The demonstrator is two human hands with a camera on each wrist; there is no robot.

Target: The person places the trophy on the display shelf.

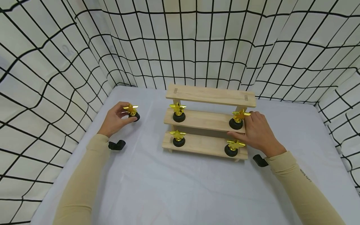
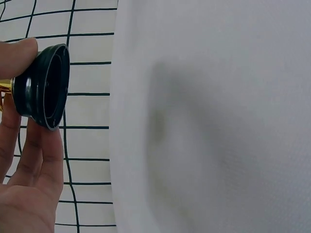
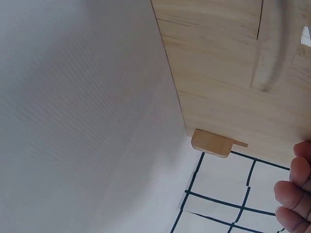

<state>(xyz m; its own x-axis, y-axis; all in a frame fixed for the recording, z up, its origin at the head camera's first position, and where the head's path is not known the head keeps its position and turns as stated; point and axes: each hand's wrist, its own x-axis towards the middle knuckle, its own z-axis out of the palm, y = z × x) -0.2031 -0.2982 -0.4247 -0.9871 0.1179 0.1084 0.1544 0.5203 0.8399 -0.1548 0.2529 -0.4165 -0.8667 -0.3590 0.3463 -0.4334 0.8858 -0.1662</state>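
Observation:
My left hand [image 1: 116,118] pinches a small gold star trophy [image 1: 131,109] by its black round base, left of a three-tier wooden shelf [image 1: 208,118]. In the left wrist view the trophy's hollow base [image 2: 43,87] shows its underside, raised off the cloth. At the shelf's right end, my right hand [image 1: 260,132] grips the side, thumb across the front and fingers behind. Fingertips [image 3: 291,194] appear beside the wooden end panel [image 3: 218,73] in the right wrist view. Star trophies stand at both ends of the middle tier [image 1: 208,120] and bottom tier [image 1: 202,144].
A white cloth [image 1: 174,190] covers the table. White walls with black grid lines [image 1: 194,40] enclose its back and sides. A black wrist-camera piece [image 1: 117,145] shows by the left wrist, and another black piece [image 1: 260,160] by the right.

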